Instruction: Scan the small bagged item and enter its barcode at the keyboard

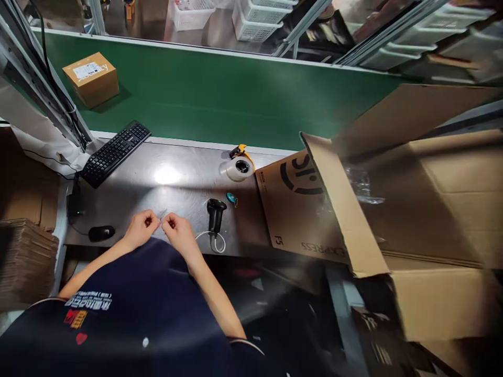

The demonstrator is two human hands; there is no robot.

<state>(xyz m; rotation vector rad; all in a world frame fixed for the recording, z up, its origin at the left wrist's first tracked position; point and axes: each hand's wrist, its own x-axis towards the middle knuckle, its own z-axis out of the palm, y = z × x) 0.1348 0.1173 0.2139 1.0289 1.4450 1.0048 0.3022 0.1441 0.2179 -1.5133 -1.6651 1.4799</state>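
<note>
My left hand (140,230) and my right hand (181,236) meet near the front edge of the metal table (129,193). Both are closed in a pinch, thumb against forefinger. A thin, pale bit (162,213) shows between the fingertips, too small to name. To the right of my right hand lies a black barcode scanner (216,214) with a white cable. Beside the scanner is a small teal object (231,198). A black mouse (101,233) rests left of my left hand.
A tape dispenser (239,168) stands at the table's back edge, and a keyboard (116,153) lies at the left. A large open carton (298,209) fills the right side. Behind, a small box (94,81) sits on the green belt (204,94). Flattened cardboard (27,262) is stacked at left.
</note>
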